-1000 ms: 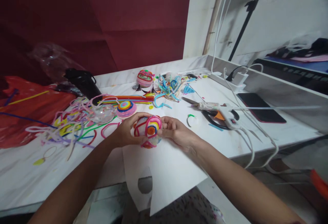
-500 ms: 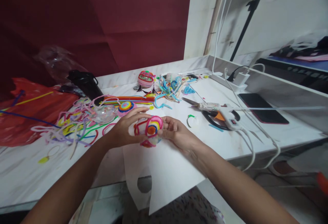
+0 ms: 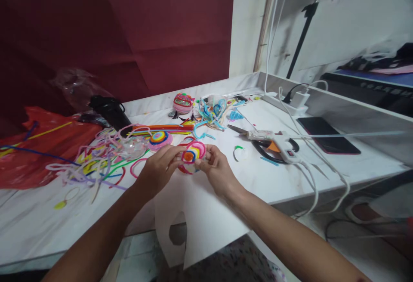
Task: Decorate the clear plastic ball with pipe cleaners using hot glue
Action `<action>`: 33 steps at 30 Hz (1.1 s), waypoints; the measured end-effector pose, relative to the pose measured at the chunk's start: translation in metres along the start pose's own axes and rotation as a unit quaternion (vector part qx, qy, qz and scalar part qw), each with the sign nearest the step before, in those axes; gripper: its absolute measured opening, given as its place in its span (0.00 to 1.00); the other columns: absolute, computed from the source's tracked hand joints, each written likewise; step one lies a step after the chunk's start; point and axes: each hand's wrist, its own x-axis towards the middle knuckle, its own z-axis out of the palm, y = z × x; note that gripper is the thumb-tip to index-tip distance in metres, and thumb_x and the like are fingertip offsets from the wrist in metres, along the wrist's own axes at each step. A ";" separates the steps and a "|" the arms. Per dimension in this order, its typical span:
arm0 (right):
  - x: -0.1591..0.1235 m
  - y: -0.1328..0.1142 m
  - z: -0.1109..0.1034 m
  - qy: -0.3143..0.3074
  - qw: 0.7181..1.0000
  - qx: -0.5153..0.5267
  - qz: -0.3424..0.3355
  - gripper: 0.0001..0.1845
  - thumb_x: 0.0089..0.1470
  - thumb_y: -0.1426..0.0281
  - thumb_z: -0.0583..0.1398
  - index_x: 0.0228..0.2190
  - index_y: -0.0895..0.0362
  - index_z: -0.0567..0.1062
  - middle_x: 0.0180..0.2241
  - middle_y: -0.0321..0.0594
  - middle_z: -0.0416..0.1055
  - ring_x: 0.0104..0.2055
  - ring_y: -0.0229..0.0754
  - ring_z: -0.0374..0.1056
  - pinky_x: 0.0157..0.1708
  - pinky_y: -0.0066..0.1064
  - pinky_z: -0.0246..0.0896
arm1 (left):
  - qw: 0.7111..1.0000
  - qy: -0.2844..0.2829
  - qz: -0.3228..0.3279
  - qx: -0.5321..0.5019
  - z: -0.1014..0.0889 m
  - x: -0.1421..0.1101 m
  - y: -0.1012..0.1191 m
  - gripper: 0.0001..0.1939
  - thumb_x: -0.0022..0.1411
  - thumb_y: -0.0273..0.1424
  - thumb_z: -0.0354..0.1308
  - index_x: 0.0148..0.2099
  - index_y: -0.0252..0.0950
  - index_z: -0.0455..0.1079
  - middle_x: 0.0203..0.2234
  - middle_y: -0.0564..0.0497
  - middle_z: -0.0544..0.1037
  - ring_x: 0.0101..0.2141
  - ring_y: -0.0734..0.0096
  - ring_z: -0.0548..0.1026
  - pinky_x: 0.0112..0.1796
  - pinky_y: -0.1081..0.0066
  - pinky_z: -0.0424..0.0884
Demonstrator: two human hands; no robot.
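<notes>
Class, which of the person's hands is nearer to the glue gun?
Right. The right hand holds the side of the colorful ball facing the glue gun; the left hand holds the opposite side, farther away.

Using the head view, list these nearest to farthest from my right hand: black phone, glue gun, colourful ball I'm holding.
1. Colourful ball: held between both hands, touching the right hand.
2. Glue gun: off to the right.
3. Black phone: farther right, past the glue gun.

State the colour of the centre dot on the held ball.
The centre dot is orange, in the head view.
</notes>
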 end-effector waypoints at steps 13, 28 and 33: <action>0.008 0.021 0.000 0.047 0.992 -0.109 -0.045 0.16 0.42 0.70 0.63 0.35 0.54 0.65 0.31 0.36 0.71 0.35 0.42 0.67 0.35 0.35 0.64 | 0.999 -0.009 -0.025 0.027 0.018 -0.005 0.011 0.23 0.61 0.20 0.51 0.59 0.32 0.64 0.40 0.46 0.75 0.40 0.67 0.74 0.41 0.71 0.73; 0.008 0.021 0.009 0.042 0.970 -0.235 -0.055 0.15 0.44 0.75 0.60 0.34 0.53 0.63 0.27 0.32 0.66 0.30 0.40 0.64 0.30 0.31 0.61 | 0.991 -0.105 0.021 0.082 0.011 -0.008 0.003 0.27 0.68 0.25 0.46 0.67 0.43 0.51 0.37 0.49 0.67 0.36 0.67 0.72 0.33 0.71 0.73; 0.009 0.018 0.014 0.040 0.972 -0.228 -0.039 0.15 0.44 0.76 0.60 0.35 0.53 0.64 0.27 0.32 0.67 0.30 0.40 0.66 0.31 0.32 0.63 | 0.988 -0.133 0.038 0.065 0.007 -0.008 -0.004 0.30 0.68 0.23 0.45 0.68 0.44 0.45 0.38 0.47 0.66 0.38 0.66 0.71 0.36 0.68 0.73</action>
